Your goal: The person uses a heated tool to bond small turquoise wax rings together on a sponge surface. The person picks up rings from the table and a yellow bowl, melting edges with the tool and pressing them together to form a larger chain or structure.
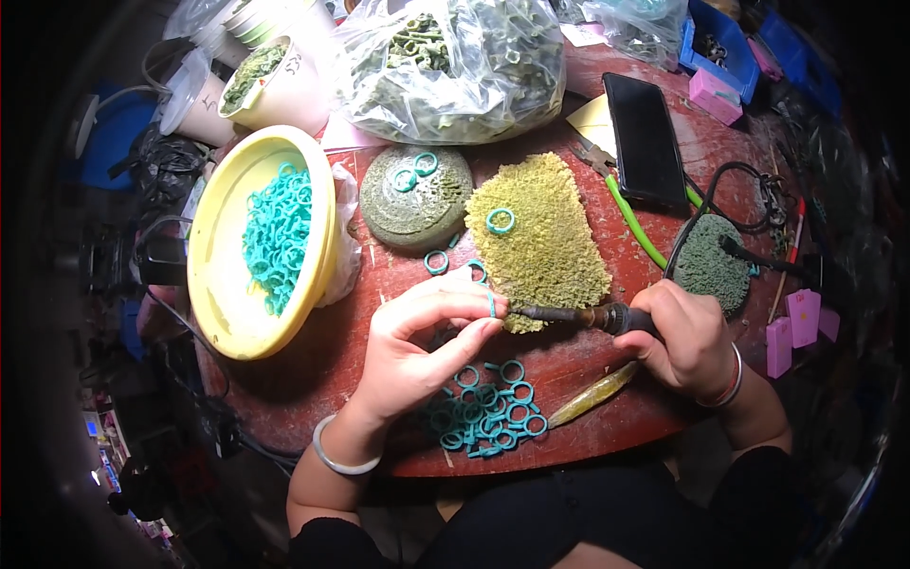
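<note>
My left hand [422, 341] pinches a teal ring [492, 303] between thumb and fingertips. In my right hand [684, 339] is a soldering iron [590, 319], its dark handle gripped and its tip pointing left, close to the ring; whether they touch I cannot tell. Behind the tip lies a yellow-green, rough-textured pad [545, 237] with a single teal ring [500, 221] on it. A pile of teal rings [493, 408] lies on the red table below my left hand. Two more rings [415, 173] rest on a round grey-green block [417, 204].
A tilted yellow basin [213, 284] of teal pieces stands at left. Behind are a clear bag [512, 81] of green pieces and white tubs [308, 90]. A black phone [645, 142], green-handled pliers [633, 223], a green sponge-like block [716, 261] and a dark cable [706, 180] occupy the right.
</note>
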A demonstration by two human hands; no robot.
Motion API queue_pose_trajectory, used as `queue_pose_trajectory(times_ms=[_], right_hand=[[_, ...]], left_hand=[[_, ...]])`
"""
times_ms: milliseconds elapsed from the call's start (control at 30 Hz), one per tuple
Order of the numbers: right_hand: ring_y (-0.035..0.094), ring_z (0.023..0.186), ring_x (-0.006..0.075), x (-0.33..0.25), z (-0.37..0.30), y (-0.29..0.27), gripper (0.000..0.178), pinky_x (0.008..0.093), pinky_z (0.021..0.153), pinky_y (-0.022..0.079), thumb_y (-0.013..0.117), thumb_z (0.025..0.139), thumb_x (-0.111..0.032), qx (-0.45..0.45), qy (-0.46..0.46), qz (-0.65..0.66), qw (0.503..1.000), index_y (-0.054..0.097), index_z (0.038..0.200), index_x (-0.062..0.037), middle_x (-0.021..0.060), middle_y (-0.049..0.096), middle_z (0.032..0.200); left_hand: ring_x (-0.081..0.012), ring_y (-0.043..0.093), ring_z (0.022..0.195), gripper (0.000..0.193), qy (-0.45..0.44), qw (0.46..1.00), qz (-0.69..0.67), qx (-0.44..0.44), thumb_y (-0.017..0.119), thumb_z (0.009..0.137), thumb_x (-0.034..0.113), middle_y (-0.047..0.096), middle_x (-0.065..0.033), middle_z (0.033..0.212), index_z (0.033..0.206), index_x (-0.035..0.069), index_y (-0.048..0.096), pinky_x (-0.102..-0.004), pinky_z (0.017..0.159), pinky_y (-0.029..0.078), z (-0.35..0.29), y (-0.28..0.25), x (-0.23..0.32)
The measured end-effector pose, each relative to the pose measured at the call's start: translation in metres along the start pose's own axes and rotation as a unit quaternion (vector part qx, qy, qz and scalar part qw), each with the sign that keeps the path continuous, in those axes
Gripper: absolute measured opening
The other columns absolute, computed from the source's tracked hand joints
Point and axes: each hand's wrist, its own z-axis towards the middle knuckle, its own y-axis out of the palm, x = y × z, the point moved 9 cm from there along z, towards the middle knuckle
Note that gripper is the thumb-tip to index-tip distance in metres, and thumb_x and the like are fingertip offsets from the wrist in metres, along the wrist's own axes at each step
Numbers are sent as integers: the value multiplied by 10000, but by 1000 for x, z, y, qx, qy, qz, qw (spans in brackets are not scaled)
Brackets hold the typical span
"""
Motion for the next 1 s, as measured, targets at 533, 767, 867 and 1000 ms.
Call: queue_pose_trajectory(times_ms=[533,767,867,1000], right_hand=[[674,682,268,-1,-2,7,359,348,551,532,806,900,-280,3,-14,2,1000,618,978,17,112,630,862],[674,683,269,-1,-2,7,356,350,555,534,805,901,-279,-1,-11,-3,1000,618,979,13,113,628,861],[674,680,272,-1,-2,7,353,352,555,534,808,899,-273,-2,-9,-3,1000,618,979,13,115,628,860],[674,679,275,0,-2,6,355,352,554,536,815,894,-264,3,-5,21,1000,617,979,18,116,629,860]], left_hand=[[-140,678,900,163,35,999,23,-10,768,880,-76,739,-114,1069,1033,-21,773,-246,763,538,2,2,2],[-144,680,903,170,34,999,22,-14,771,877,-79,738,-119,1065,1039,-27,771,-251,754,542,2,3,2],[-146,682,905,167,36,999,28,-16,770,878,-78,740,-120,1067,1037,-27,771,-252,758,544,3,4,3],[-145,688,908,162,38,998,39,-13,775,877,-71,746,-121,1064,1032,-22,775,-255,773,550,2,2,2]])
